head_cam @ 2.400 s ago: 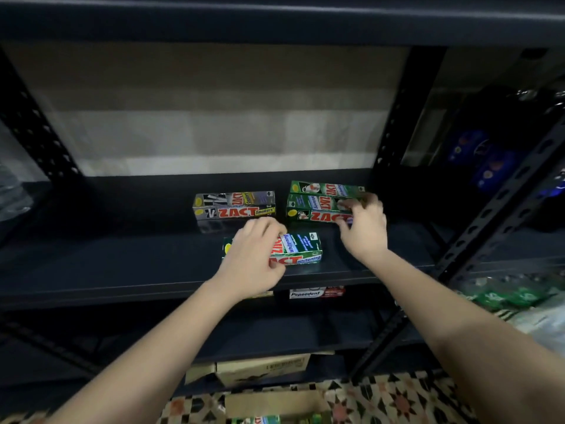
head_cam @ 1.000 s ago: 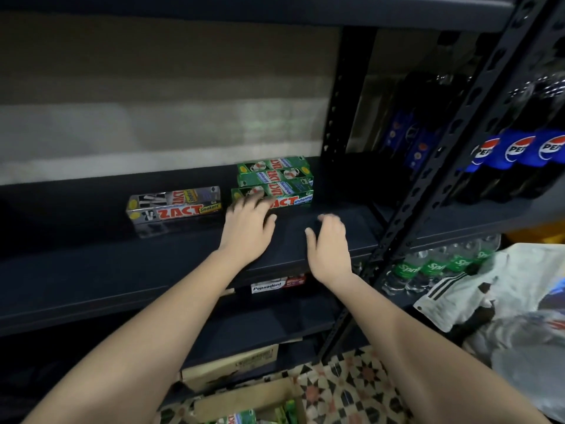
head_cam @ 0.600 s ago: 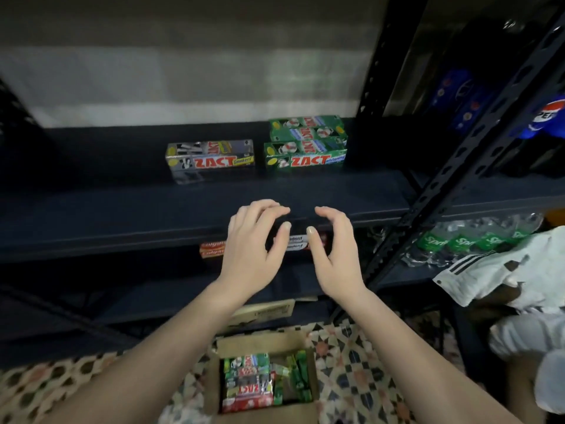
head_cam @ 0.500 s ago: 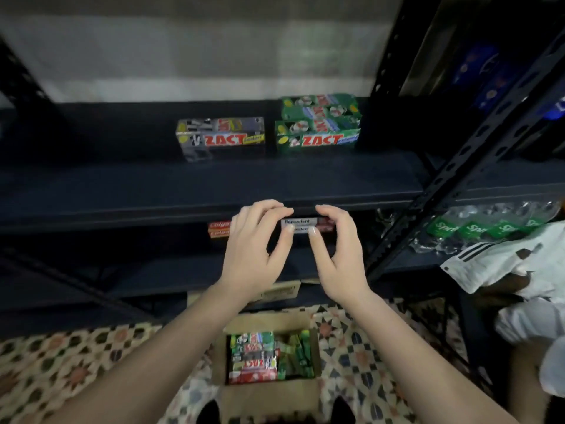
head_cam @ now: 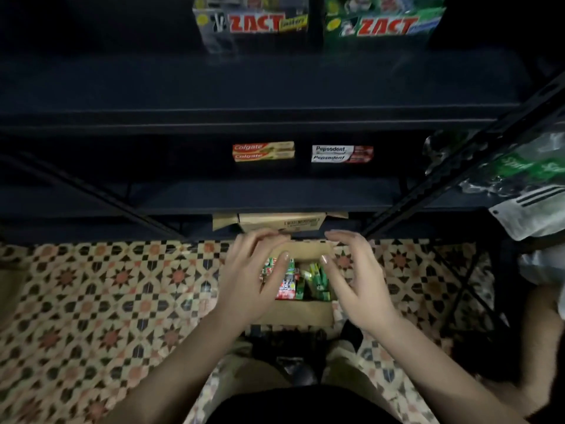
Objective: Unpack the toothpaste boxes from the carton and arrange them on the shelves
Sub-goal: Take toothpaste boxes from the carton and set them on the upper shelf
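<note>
Bare forearms without sleeves, short plain nails, a black top, beige trousers.

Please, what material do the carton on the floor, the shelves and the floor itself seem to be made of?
Carton: plain brown cardboard, matte, with folded flaps; probably corrugated, though no edge shows it.
Shelves: likely painted metal, dark with a dull sheen; the perforated uprights suggest steel.
Floor: looks like patterned tile with a repeating star motif; it could be printed vinyl, as the blur hides any joints.
</note>
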